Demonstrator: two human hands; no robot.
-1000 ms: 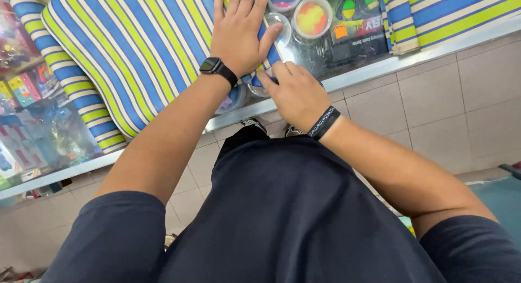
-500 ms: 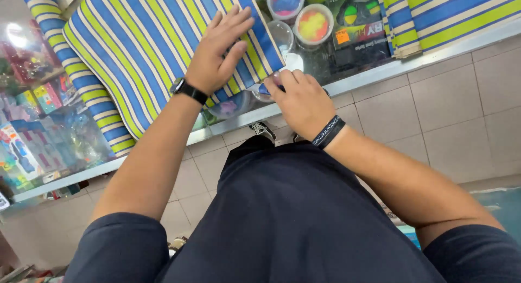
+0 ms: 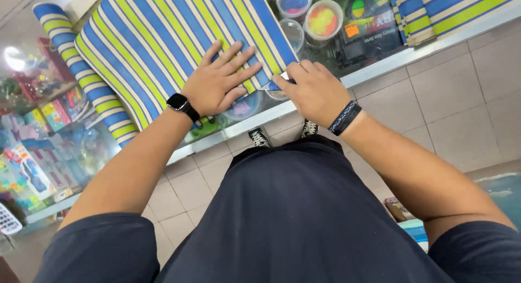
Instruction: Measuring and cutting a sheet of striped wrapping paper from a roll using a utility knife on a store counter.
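A blue, yellow and white striped woven mat [image 3: 163, 49] lies flat on a glass counter top [image 3: 380, 65]. My left hand [image 3: 220, 82], a black watch on its wrist, presses flat on the mat near its front edge with fingers spread. My right hand [image 3: 312, 90], a dark band on its wrist, pinches the mat's near right corner between its fingers. A rolled part of the same striped material [image 3: 81, 71] lies along the mat's left side.
Another striped piece [image 3: 450, 11] lies at the far right on the counter. Under the glass are round clear tubs of coloured toys [image 3: 320, 19] and dark boxes [image 3: 369, 22]. Shelves with packaged toys [image 3: 38, 152] stand at the left. Below is a tiled floor [image 3: 461, 114].
My left hand has slid toward the mat's front edge and stays flat on it. The right hand has kept its hold at the corner. The view has shifted so the mat sits further left.
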